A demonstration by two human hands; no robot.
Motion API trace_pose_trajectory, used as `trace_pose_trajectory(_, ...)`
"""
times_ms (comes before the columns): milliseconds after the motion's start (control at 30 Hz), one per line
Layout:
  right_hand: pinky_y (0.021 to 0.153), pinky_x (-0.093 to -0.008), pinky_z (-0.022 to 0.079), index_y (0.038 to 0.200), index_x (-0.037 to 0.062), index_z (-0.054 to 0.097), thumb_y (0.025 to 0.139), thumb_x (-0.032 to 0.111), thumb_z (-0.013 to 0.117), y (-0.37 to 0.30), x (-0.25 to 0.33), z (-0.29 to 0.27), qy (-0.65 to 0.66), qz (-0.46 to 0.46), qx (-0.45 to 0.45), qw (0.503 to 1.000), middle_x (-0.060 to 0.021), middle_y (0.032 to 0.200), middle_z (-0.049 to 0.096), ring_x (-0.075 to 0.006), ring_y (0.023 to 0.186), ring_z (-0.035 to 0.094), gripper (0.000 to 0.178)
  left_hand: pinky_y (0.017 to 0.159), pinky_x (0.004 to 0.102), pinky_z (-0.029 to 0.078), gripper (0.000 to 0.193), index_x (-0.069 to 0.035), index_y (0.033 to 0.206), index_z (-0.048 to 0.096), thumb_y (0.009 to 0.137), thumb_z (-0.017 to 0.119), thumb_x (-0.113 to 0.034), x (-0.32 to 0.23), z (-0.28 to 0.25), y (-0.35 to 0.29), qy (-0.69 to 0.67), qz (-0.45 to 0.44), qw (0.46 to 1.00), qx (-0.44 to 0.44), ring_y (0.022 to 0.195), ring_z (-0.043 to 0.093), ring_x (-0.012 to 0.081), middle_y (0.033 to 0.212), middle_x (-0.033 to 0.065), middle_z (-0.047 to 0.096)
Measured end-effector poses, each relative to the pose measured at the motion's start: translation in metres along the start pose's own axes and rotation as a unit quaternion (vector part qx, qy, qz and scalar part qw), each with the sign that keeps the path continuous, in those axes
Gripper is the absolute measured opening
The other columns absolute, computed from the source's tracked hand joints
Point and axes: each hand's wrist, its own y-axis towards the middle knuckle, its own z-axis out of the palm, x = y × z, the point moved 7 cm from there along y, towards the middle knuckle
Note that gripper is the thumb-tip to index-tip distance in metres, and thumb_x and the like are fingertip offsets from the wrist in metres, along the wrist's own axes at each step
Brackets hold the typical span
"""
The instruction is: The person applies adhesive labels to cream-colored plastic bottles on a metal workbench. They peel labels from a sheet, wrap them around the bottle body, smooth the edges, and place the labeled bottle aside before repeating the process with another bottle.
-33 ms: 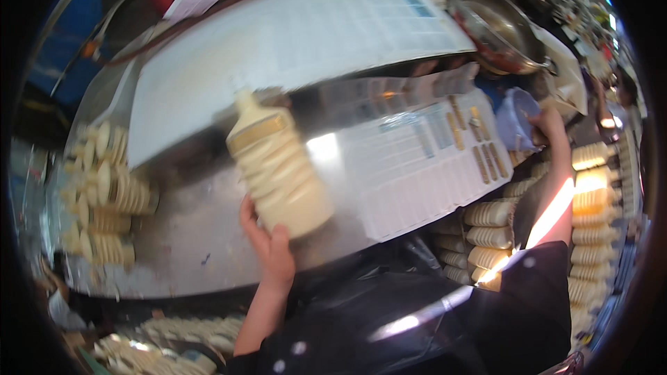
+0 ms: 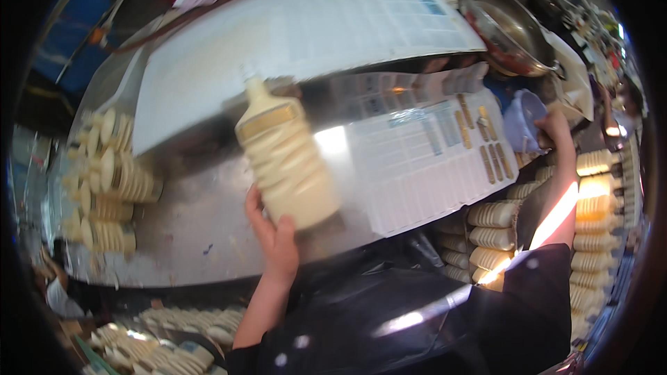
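Bottle (image 2: 288,160), cream, deeply ribbed, gold-banded at the shoulder, is grasped near its base by the left hand (image 2: 279,244), the nearer one, over the smooth metal bench (image 2: 187,236); its axis is slanted, neck pointed away and leftward. At the lilac bucket (image 2: 520,121), the right hand's (image 2: 554,128) grip cannot be told.

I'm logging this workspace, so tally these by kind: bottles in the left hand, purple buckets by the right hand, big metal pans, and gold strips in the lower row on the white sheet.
Bottle in the left hand: 1
Purple bucket by the right hand: 1
Big metal pan: 1
Gold strips, lower row: 3
Total: 6
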Motion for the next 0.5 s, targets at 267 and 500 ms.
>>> trace_pose_trajectory(267,0.07,-0.0385,0.055,0.093,-0.0006,0.075,0.089,0.024,0.073,-0.133,0.189,-0.085,0.097,-0.182,-0.153,0.967,-0.019,0.081,0.073,-0.0285,0.074,0.072,0.025,0.119,0.0369,0.029,0.052,-0.001,0.156,0.035,0.106,0.043,-0.009,-0.005,-0.007,-0.002,-0.102,-0.028,0.994,-0.018,0.139,0.044,0.0228,0.151,0.0145,0.046)
trace_pose_trajectory(500,0.049,-0.0225,0.047,0.088,-0.0005,0.076,0.091,0.016,0.075,-0.311,0.394,-0.069,0.527,-0.232,0.285,0.767,-0.0025,0.072,0.07,-0.0067,0.057,0.062,0.017,0.118,0.0373,0.029,0.047,-0.001,0.152,0.043,0.109,0.038,-0.02,-0.008,-0.022,-0.003,-0.068,-0.048,0.996,-0.041,0.135,0.046,0.0221,0.144,0.0131,0.052)
